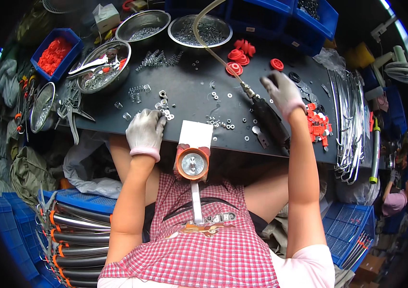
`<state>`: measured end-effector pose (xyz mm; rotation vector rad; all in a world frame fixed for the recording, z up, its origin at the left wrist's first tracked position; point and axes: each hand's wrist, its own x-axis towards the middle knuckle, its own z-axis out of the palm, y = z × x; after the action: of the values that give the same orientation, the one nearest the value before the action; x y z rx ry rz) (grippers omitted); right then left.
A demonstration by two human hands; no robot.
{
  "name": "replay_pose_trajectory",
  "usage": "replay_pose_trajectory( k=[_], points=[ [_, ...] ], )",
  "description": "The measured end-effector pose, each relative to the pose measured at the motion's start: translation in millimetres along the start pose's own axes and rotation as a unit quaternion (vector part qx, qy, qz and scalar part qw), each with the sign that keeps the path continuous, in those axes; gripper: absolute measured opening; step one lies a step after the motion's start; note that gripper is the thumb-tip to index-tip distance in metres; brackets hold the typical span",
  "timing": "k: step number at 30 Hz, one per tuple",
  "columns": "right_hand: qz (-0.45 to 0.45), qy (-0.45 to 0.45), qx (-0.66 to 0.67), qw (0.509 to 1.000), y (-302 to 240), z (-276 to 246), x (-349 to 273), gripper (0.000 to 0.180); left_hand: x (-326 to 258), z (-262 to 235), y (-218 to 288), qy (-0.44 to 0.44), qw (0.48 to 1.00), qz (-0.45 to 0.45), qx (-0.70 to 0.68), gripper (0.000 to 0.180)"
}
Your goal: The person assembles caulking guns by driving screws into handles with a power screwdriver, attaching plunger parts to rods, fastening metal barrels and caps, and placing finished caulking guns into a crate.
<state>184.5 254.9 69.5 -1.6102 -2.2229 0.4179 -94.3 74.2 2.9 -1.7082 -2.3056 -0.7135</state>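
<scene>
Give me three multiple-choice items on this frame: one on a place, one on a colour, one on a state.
1. Where is the left hand?
A. On small washers near the table's front edge
B. Inside a steel bowl
C. On the blue bin

2. What colour are the round plastic discs beyond the air tool?
A. Green
B. Red
C. White

3. How does the air tool stand?
A. Gripped in the right hand
B. Lying on the black table, no hand closed on it
C. Hanging above the table

Answers:
1 A, the gloved fingers rest among washers on the black table.
2 B, they are red.
3 B, the tool lies flat with its hose attached, while the right hand reaches past it, fingers loose and blurred.
</scene>
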Motion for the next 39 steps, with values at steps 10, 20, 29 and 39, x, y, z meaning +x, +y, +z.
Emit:
replay_pose_trajectory(
  k=[10, 20, 29, 39],
  points=[
    [-0.236, -0.077, -0.044, 0.968, 2, 52, 86, 0.041, -19, -29, 27, 0.005, 0.914, 0.013, -0.405, 0.008],
    [-0.095, -0.063, 0.472, 0.874, -52, 6, -51, 0.032, -42, -51, 35, 0.006, 0.927, 0.207, -0.313, 0.017],
    [-0.287, -0.101, 0.362, 0.881, -91, 40, -141, 0.044, -46, -57, 29, 0.08, 0.91, 0.155, -0.376, 0.044],
    [-0.176, -0.024, 0.354, 0.918, -44, 2, -146, 0.054, -60, -41, 54, -0.079, 0.845, 0.015, -0.528, 0.04]
  ],
)
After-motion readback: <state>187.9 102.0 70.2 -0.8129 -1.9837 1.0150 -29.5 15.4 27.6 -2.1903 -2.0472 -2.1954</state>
